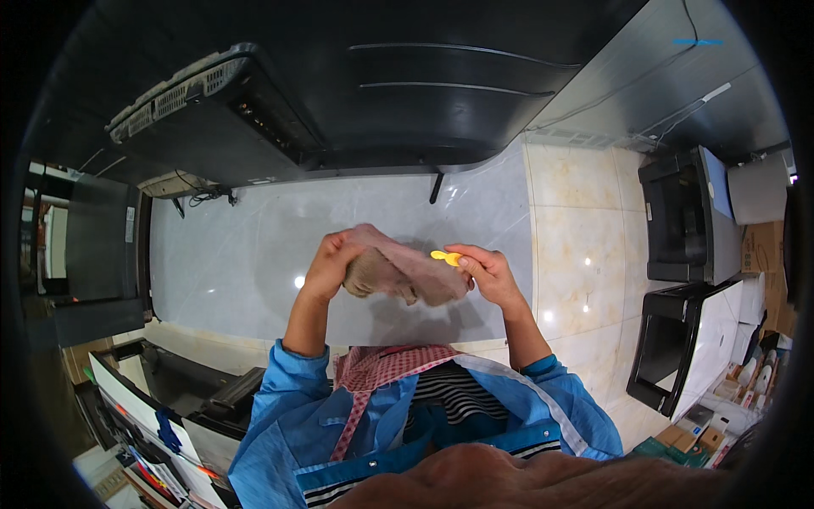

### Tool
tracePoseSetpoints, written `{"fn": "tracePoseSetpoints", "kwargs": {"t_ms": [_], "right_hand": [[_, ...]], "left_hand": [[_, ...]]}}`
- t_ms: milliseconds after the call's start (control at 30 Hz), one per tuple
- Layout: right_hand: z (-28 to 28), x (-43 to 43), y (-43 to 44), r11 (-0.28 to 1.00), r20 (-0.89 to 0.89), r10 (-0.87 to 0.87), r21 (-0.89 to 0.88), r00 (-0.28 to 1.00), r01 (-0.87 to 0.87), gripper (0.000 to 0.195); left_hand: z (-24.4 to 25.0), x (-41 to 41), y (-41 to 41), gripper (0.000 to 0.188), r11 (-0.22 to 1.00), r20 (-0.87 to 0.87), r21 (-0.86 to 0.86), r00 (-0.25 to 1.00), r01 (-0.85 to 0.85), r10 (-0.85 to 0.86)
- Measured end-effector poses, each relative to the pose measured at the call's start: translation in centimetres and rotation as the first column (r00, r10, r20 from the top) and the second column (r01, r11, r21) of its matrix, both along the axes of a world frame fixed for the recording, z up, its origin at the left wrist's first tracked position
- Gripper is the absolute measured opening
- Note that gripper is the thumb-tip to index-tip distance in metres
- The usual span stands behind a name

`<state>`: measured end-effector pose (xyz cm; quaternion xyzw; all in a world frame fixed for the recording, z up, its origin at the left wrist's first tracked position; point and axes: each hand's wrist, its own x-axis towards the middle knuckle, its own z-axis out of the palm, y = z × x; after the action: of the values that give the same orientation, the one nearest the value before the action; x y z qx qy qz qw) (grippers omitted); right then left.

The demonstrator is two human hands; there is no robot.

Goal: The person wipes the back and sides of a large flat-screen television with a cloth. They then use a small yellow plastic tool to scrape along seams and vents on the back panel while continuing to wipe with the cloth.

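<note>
A soft pinkish-brown cloth point(413, 264) is stretched between my two hands, above a grey glossy tabletop point(222, 273). At its left end, my left hand point(332, 264) grips a bunched edge between thumb and fingers. My right hand point(486, 272) has the cloth's right end and also pinches a small yellow plastic piece point(447, 257) with a rounded tip. That piece points left over the cloth; its other end is hidden by my fingers. Brownish folds hang along the cloth's lower side.
Beyond the tabletop stands a large black flat-screen television point(381, 121), its back toward me, on thin feet point(436, 188). Printer-like machines point(674, 223) point(668, 350) are at the right on pale tiles point(572, 242). A dark cabinet-like unit point(191, 375) is at lower left.
</note>
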<state>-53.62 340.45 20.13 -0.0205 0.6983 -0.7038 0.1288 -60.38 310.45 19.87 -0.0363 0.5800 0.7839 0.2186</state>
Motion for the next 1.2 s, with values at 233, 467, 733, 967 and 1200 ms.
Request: {"fn": "tracePoseSetpoints", "kwargs": {"t_ms": [233, 467, 733, 967, 1200], "right_hand": [[-2.8, 1.9, 4.9, 0.936, -0.017, -0.289, 0.207, 0.957, 0.286, 0.029], [-4.0, 5.1, 6.3, 0.913, 0.033, -0.321, 0.277, 0.947, 0.300, 0.030], [-4.2, 6.6, 7.4, 0.876, 0.056, -0.410, 0.304, 0.910, 0.376, 0.031], [-4.0, 5.4, 7.1, 0.869, 0.015, -0.401, 0.325, 0.916, 0.375, 0.032], [-3.3, 4.4, 5.3, 0.901, 0.018, -0.352, 0.277, 0.936, 0.333, 0.031]], "left_hand": [[-1.7, -5.1, 5.6, 0.018, 0.957, -0.117, -0.115, 0.960, -0.267, 0.253], [-11.7, -10.6, 16.0, 0.022, 0.520, -0.832, -0.553, 0.460, -0.651, -0.310], [-14.5, -11.2, 16.5, 0.028, 0.393, -0.820, -0.571, 0.476, -0.721, -0.318], [-13.3, -11.8, 15.1, 0.020, 0.199, -0.699, -0.607, 0.397, -0.769, -0.595], [-12.9, -11.9, 12.4, 0.014, 0.459, -0.743, -0.662, 0.437, -0.593, -0.507]]}}
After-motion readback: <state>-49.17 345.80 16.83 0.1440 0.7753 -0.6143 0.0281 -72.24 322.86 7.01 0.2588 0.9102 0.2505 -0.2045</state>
